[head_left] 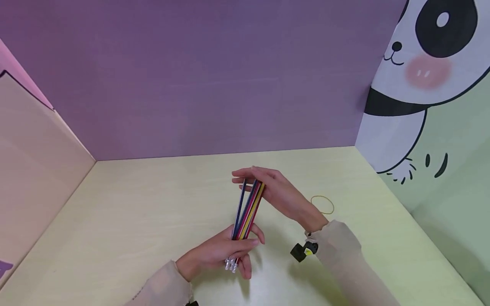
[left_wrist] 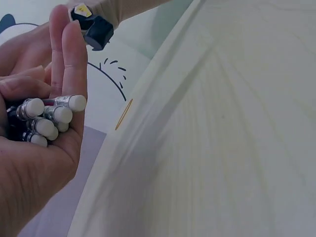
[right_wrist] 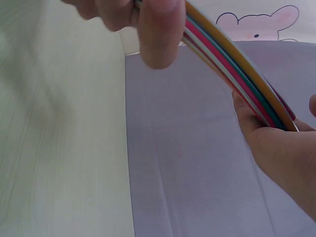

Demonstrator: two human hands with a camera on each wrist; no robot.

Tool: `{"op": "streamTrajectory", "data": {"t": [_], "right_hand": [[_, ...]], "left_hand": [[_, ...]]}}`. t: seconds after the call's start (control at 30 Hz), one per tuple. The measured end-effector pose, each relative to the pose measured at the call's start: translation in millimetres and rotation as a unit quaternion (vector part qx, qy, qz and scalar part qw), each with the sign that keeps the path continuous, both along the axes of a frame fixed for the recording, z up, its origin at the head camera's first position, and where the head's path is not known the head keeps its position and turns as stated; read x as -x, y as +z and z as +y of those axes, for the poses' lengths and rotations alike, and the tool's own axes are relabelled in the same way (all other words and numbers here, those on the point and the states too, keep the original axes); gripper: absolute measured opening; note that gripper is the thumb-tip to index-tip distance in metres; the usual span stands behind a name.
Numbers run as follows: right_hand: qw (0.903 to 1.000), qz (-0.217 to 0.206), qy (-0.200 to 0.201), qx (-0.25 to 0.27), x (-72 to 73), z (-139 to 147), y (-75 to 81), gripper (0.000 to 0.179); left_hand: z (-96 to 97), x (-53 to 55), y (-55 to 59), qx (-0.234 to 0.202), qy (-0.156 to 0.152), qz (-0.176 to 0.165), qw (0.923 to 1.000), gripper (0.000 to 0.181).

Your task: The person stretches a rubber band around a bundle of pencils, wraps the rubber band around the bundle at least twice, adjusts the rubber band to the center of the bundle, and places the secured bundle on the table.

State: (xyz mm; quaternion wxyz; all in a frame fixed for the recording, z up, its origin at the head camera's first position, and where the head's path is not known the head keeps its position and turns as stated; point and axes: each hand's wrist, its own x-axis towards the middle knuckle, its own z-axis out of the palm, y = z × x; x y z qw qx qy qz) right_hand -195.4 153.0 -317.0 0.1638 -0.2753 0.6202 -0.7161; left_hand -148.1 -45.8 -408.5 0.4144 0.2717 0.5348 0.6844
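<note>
A bundle of several pencils in dark blue, pink, yellow and red stands tilted above the table. My left hand grips it near the lower end, its thumb across the shafts. White erasers in silvery ferrules stick out of that hand in the left wrist view. At the upper end my right hand touches the pencils, its fingers stretched out over the tips. One dark blue pencil leans slightly apart from the others. The right fingers partly hide the upper tips.
A thin yellow rubber band lies on the pale wooden table, near the right wrist. A purple wall rises behind, with a panda-printed panel on the right and a pale pink panel on the left.
</note>
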Motion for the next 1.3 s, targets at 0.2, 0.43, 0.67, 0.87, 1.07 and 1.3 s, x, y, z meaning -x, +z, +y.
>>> {"op": "streamTrajectory", "data": {"t": [0.2,0.43,0.67,0.87,1.07,1.3], "right_hand": [[0.999,0.005,-0.024,-0.038,3.8,-0.7,-5.3,0.043],[0.9804,0.082,-0.1,-0.149,4.6,0.6,-13.3,0.032],[0.9857,0.101,-0.07,-0.116,4.6,-1.8,-14.5,0.031],[0.9679,0.163,-0.094,-0.166,0.9,-7.5,-11.0,0.034],[0.9536,0.207,-0.114,-0.186,-2.4,-14.9,-12.9,0.032],[0.9692,0.161,-0.107,-0.153,-2.3,-15.4,-18.3,0.024]], "left_hand": [[2.9,-2.0,0.3,-0.037,-0.023,-0.012,0.999,0.02],[4.2,-0.6,2.4,-0.016,-0.006,-0.002,0.9998,0.025],[6.5,-4.5,4.9,0.002,0.002,-0.027,0.9996,0.03],[6.6,-7.0,8.7,-0.004,0.002,-0.044,0.999,0.034],[7.4,-9.3,11.3,-0.024,0.011,-0.044,0.9987,0.033],[8.5,-10.5,9.8,-0.007,0.023,-0.022,0.9995,0.032]]}}
